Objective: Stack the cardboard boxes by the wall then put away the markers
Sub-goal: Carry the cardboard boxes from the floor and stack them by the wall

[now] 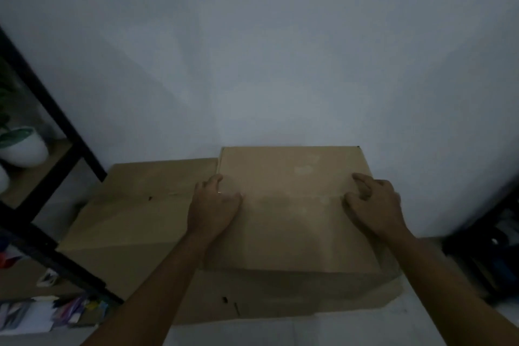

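Head view, in dim light: two cardboard boxes sit against a pale wall (280, 50) in the lower half of the frame. The upper box (292, 205) rests on top of the lower box (126, 219), pushed to its right side, so the lower box's top stays bare on the left. The left hand (214, 205) lies on the upper box's left edge, fingers loosely bent over the top, thumb toward the side. The right hand (373, 202) sits on the box's right part, fingers curled with their tips pressing on the cardboard; whether it grips the edge I cannot tell. At the left edge stands a black shelf frame (56, 121) with a white pot (25, 149) on a board, and colourful clutter, too blurred to identify, lies at lower left.
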